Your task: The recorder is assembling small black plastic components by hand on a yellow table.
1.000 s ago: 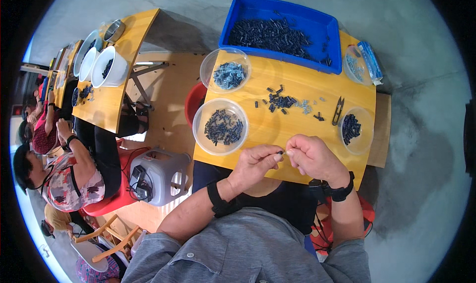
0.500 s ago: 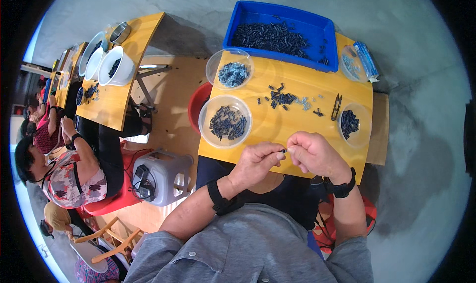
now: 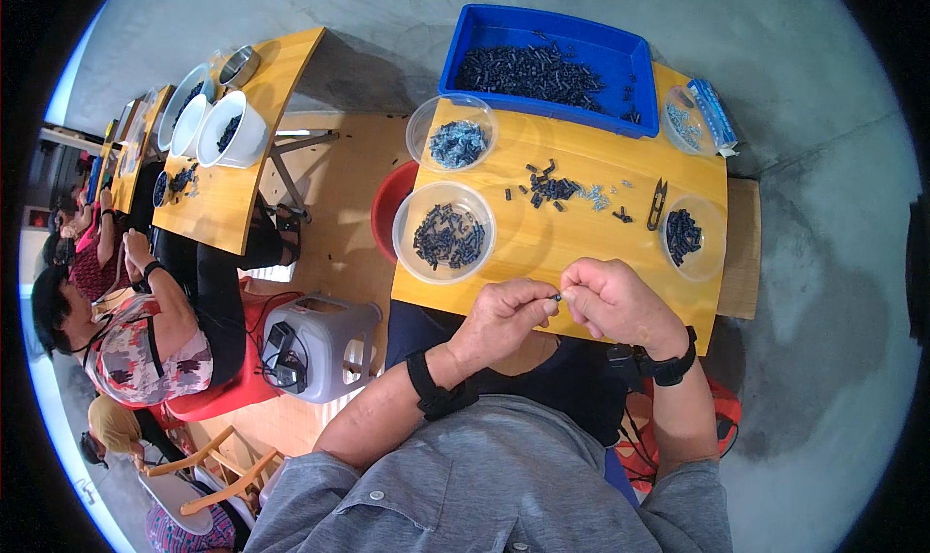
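Observation:
My left hand [image 3: 499, 319] pinches a tiny dark piece [image 3: 556, 298] between thumb and forefinger, above the table's near edge. My right hand [image 3: 620, 306] meets it fingertip to fingertip, its fingers closed; anything in them is too small or hidden to name. Closest on the left stands a clear round bowl [image 3: 446, 275] of short black cylindrical parts. Beyond my hands lie a loose heap of the black parts [image 3: 552, 189] and some small pale-blue clear pieces [image 3: 594, 199]. A pair of thread snips [image 3: 657, 204] rests beside another clear bowl [image 3: 702, 265] with black parts.
At the table's far side is a blue tray [image 3: 620, 64] with many black parts. A bowl [image 3: 423, 117] of pale-blue pieces, a smaller tub [image 3: 678, 98] and a blue box [image 3: 714, 117] stand nearby. Left are a red bucket [image 3: 386, 214], a grey stool [image 3: 329, 350] and a seated person [image 3: 155, 350].
My hands stay together in nearly the same place, with only slight finger movement on the small piece. The whole view has shifted a little.

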The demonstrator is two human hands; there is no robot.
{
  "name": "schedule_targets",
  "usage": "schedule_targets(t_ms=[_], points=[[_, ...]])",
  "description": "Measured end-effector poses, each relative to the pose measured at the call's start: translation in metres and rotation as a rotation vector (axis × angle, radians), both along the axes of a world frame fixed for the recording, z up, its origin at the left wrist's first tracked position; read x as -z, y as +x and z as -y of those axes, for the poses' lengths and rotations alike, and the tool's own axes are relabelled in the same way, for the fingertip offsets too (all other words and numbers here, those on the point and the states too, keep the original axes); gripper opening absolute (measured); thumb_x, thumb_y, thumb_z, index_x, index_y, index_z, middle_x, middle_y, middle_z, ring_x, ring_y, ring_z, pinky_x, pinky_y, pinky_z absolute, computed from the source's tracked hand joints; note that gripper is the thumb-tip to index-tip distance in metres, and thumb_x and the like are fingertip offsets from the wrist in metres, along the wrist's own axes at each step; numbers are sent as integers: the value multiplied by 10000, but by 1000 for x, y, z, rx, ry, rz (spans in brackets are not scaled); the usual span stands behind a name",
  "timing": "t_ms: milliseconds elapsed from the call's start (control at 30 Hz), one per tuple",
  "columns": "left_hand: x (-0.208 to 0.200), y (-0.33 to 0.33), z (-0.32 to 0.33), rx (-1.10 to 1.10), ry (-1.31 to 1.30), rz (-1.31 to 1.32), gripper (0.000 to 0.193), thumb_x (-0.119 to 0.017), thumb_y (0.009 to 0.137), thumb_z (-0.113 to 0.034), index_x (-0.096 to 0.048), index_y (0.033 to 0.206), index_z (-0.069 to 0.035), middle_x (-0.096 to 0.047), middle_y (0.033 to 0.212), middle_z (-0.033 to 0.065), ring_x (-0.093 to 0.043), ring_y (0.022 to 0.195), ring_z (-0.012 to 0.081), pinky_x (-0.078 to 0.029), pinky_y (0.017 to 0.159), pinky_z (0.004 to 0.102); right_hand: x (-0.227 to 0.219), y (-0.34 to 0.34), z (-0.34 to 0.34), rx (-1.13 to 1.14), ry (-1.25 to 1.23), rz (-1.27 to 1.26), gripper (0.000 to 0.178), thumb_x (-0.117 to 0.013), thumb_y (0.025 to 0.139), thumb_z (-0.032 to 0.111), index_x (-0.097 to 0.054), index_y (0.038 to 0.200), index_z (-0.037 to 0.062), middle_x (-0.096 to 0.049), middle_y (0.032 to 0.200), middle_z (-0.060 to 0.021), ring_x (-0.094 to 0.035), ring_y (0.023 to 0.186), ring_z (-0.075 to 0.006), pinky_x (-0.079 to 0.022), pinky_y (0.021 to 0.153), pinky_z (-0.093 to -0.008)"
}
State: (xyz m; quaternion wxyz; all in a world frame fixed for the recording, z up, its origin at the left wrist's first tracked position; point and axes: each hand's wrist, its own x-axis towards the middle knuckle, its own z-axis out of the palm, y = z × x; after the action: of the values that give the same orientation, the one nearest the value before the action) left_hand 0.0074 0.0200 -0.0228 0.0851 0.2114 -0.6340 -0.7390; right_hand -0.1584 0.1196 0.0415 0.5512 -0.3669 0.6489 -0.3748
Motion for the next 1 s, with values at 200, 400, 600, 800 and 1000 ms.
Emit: schedule_targets(t_ms=[200,400,600,800,1000], points=[[-10,-2,1,39,-43,13,153,-580,899,-90,-632,986,25,-618,808,28,-591,704,80,-492,629,220,-8,-2,4,-145,-193,-397,134,-555,844,120,-557,826,-13,-568,649,-186,-591,604,-323,-444,545,-386],[-11,-4,-1,0,56,41,161,-567,908,-104,-634,995,13,-624,776,20,-583,664,68,-480,602,209,-10,-1,11,-135,-177,-397,129,-576,827,111,-561,811,-16,-583,666,-190,-592,611,-328,-450,561,-382],[-27,-11,6,-25,176,66,175,-534,932,-148,-644,1004,-33,-624,713,-19,-578,630,37,-423,519,173,-7,9,9,157,-81,-158,102,-583,857,86,-545,825,-3,-579,646,-66,-558,569,-119,-448,530,-283],[-28,-13,7,-44,232,-17,163,-535,931,-129,-643,996,-25,-631,752,-4,-587,643,50,-452,547,188,0,17,0,275,-266,-162,99,-582,870,92,-530,865,8,-585,653,-73,-590,590,-134,-460,534,-275],[-37,-14,8,-47,185,-124,140,-557,915,-92,-642,980,-1,-628,804,16,-589,675,73,-482,597,211,-12,15,-6,169,-376,-355,92,-587,857,85,-530,832,17,-556,635,-125,-578,543,-242,-441,499,-313]])
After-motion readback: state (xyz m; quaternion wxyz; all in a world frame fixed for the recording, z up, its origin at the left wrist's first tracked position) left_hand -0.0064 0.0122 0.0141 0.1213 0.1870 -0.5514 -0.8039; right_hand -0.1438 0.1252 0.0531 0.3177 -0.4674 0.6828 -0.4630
